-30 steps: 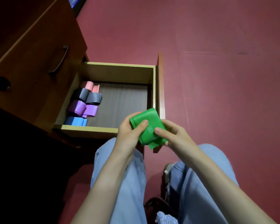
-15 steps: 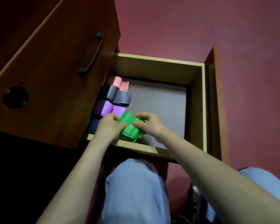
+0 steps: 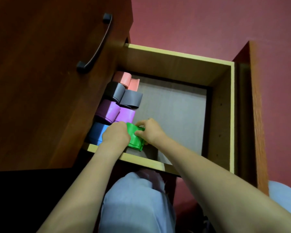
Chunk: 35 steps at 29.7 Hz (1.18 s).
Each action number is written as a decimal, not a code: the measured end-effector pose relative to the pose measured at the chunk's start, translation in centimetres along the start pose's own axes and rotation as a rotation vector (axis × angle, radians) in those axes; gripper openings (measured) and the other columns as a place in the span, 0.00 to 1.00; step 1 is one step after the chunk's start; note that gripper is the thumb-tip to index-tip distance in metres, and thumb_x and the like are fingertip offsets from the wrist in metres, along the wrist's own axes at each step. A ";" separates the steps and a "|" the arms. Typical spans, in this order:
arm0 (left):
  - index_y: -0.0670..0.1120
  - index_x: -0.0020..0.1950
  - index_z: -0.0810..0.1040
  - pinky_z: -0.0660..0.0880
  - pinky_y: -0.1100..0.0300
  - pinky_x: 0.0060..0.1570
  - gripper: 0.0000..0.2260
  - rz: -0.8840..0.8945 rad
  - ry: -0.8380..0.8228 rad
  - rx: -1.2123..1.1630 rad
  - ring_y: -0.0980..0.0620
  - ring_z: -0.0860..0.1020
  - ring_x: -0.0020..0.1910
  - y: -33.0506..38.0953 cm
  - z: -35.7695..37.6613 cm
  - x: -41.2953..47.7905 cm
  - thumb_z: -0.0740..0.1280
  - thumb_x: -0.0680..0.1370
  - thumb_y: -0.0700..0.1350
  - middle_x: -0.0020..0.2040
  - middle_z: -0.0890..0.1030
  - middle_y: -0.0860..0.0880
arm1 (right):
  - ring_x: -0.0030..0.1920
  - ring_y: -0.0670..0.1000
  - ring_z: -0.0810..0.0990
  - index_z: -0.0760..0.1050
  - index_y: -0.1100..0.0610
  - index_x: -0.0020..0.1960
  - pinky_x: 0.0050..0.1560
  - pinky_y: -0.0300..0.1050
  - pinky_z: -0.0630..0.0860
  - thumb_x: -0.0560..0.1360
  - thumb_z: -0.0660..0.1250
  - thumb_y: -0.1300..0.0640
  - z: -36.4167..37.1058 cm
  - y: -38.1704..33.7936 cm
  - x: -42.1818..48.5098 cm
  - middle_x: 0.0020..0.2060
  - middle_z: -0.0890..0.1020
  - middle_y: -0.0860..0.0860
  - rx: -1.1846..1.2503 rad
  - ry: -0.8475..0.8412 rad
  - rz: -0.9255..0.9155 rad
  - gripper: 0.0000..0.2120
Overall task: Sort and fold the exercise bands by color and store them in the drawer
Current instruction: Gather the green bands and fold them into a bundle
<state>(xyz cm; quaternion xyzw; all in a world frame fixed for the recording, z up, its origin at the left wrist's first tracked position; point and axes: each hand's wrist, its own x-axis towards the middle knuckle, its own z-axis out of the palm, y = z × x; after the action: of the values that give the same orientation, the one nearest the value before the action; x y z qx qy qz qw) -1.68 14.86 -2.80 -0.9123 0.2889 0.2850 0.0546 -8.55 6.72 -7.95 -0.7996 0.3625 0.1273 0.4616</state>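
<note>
The folded green band sat low inside the open drawer, close to its near wall and just right of the blue band. Whether it already rested on the drawer bottom could not be told. The left hand lay over the band's left edge with its fingers curled down onto it, hiding whatever lay between green and blue. The right hand pinched the band's right side between thumb and fingers, so both hands were clamped on it. Along the drawer's left wall the stored bands ran in colour order: the pink bands farthest away, then the grey bands, then the purple bands, with the blue nearest. The step in hand looked like seating the green one at the near end of that row. To do it well, the fold probably needed pressing flat against the bottom before either hand let go, since a rubbery band like this would likely spring open. Its layers at the near edge already looked a little splayed. It seemed wise to square it with the purple pair just beyond, without pushing them, and to lift one hand while the other pinned the fold.
</note>
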 end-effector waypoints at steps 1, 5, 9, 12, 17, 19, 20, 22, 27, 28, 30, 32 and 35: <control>0.39 0.59 0.73 0.71 0.52 0.55 0.13 0.003 0.001 0.022 0.40 0.73 0.61 0.1 -0.2 0.1 0.60 0.75 0.39 0.61 0.75 0.39 | 0.61 0.61 0.72 0.72 0.59 0.62 0.60 0.49 0.71 0.74 0.65 0.56 -0.2 -0.2 0.1 0.61 0.71 0.62 -0.079 -0.003 0.002 0.18; 0.40 0.63 0.70 0.70 0.53 0.57 0.14 0.022 0.009 0.147 0.42 0.72 0.64 0.9 -1.1 -0.6 0.59 0.78 0.42 0.64 0.73 0.41 | 0.61 0.61 0.72 0.65 0.58 0.66 0.61 0.52 0.70 0.76 0.61 0.51 -1.0 -0.5 -1.0 0.63 0.69 0.59 -0.163 0.040 0.000 0.21; 0.44 0.63 0.70 0.69 0.54 0.56 0.14 0.111 0.056 0.201 0.43 0.72 0.64 2.5 -2.0 -2.2 0.58 0.79 0.44 0.65 0.73 0.43 | 0.60 0.59 0.72 0.66 0.60 0.66 0.61 0.47 0.67 0.77 0.58 0.58 -3.4 0.1 -4.6 0.62 0.70 0.60 -0.095 0.084 -0.058 0.18; 0.45 0.64 0.70 0.69 0.53 0.57 0.15 0.210 0.071 0.143 0.43 0.72 0.63 5.2 -2.7 -4.5 0.57 0.79 0.46 0.64 0.74 0.44 | 0.62 0.58 0.71 0.67 0.59 0.65 0.61 0.44 0.64 0.76 0.55 0.65 -6.3 1.3 -9.0 0.62 0.70 0.60 -0.104 0.096 -0.141 0.18; 0.48 0.61 0.73 0.70 0.54 0.56 0.13 0.377 0.067 0.010 0.43 0.73 0.61 10.5 -3.7 -8.2 0.58 0.78 0.46 0.62 0.76 0.44 | 0.68 0.53 0.62 0.67 0.55 0.66 0.66 0.45 0.61 0.76 0.57 0.64 -10.1 3.5 -15.2 0.65 0.69 0.54 -0.337 0.335 -0.264 0.19; 0.48 0.62 0.72 0.70 0.54 0.53 0.13 0.446 0.056 -0.027 0.44 0.74 0.60 13.0 -3.8 -10.6 0.57 0.78 0.46 0.61 0.76 0.44 | 0.72 0.55 0.54 0.64 0.55 0.68 0.70 0.47 0.55 0.75 0.59 0.63 -11.4 4.9 -17.5 0.69 0.64 0.55 -0.494 0.454 -0.267 0.22; 0.48 0.63 0.70 0.70 0.54 0.52 0.14 0.472 0.054 -0.042 0.44 0.74 0.59 13.8 -3.8 -11.4 0.57 0.78 0.46 0.60 0.76 0.45 | 0.74 0.56 0.49 0.61 0.55 0.70 0.72 0.48 0.51 0.74 0.60 0.63 -11.6 5.3 -18.2 0.72 0.59 0.55 -0.510 0.477 -0.237 0.25; 0.48 0.65 0.68 0.71 0.54 0.51 0.15 0.523 0.064 -0.080 0.44 0.74 0.58 15.3 -3.6 -13.1 0.57 0.78 0.45 0.60 0.76 0.45 | 0.75 0.57 0.43 0.51 0.56 0.74 0.74 0.52 0.46 0.73 0.62 0.63 -12.2 6.4 -19.7 0.75 0.49 0.55 -0.476 0.477 -0.161 0.34; 0.47 0.65 0.68 0.72 0.54 0.49 0.16 0.635 0.033 -0.095 0.45 0.74 0.57 18.4 -1.6 -16.9 0.58 0.77 0.43 0.61 0.74 0.46 | 0.71 0.58 0.61 0.45 0.54 0.74 0.68 0.56 0.66 0.69 0.68 0.57 -12.0 9.4 -22.2 0.72 0.57 0.60 0.007 0.292 -0.015 0.41; 0.47 0.64 0.69 0.73 0.53 0.50 0.16 0.648 0.014 -0.092 0.45 0.74 0.57 18.7 -1.2 -17.4 0.58 0.76 0.42 0.61 0.73 0.46 | 0.65 0.57 0.69 0.49 0.52 0.72 0.63 0.56 0.72 0.67 0.68 0.55 -11.7 9.6 -22.5 0.67 0.64 0.60 0.128 0.263 -0.013 0.40; 0.47 0.65 0.70 0.73 0.49 0.55 0.17 0.677 -0.018 -0.064 0.44 0.73 0.58 19.2 -0.3 -18.0 0.57 0.76 0.40 0.62 0.71 0.45 | 0.59 0.54 0.74 0.53 0.56 0.69 0.57 0.52 0.77 0.65 0.67 0.53 -10.8 10.5 -22.4 0.60 0.71 0.59 0.276 0.263 0.015 0.37; 0.48 0.65 0.71 0.72 0.50 0.56 0.18 0.698 -0.015 -0.010 0.44 0.73 0.59 19.5 0.2 -18.2 0.56 0.76 0.39 0.63 0.69 0.46 | 0.57 0.51 0.74 0.58 0.65 0.66 0.51 0.38 0.76 0.70 0.66 0.62 -10.4 10.6 -22.7 0.58 0.73 0.63 0.353 0.274 -0.002 0.28; 0.48 0.65 0.72 0.70 0.52 0.52 0.17 0.714 0.057 0.135 0.45 0.71 0.60 19.6 0.5 -18.3 0.58 0.77 0.40 0.63 0.69 0.47 | 0.54 0.49 0.71 0.58 0.67 0.66 0.42 0.29 0.73 0.74 0.60 0.69 -10.0 10.7 -22.8 0.59 0.72 0.63 0.415 0.254 -0.010 0.22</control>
<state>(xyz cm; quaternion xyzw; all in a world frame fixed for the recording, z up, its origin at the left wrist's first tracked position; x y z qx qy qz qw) -25.15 7.81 8.20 -0.7559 0.6087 0.2409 0.0038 -33.36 5.65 2.78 -0.6989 0.4320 -0.0536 0.5674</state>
